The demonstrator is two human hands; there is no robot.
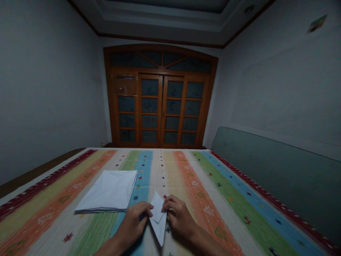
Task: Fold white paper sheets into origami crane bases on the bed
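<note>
A small white folded paper piece [158, 217] lies on the striped cloth near the front edge, pointed at its near and far ends. My left hand [134, 223] pinches its left side with fingers curled. From the other side, my right hand [179, 214] presses and pinches its right edge with bent fingers. A stack of white paper sheets [109, 191] rests flat on the cloth to the left, a short way beyond my left hand.
The colourful striped cloth [213, 192] covers a wide surface that stretches toward a wooden glazed double door [160, 110] at the back. A grey-green padded panel [266, 167] runs along the right wall. Bare walls stand on both sides.
</note>
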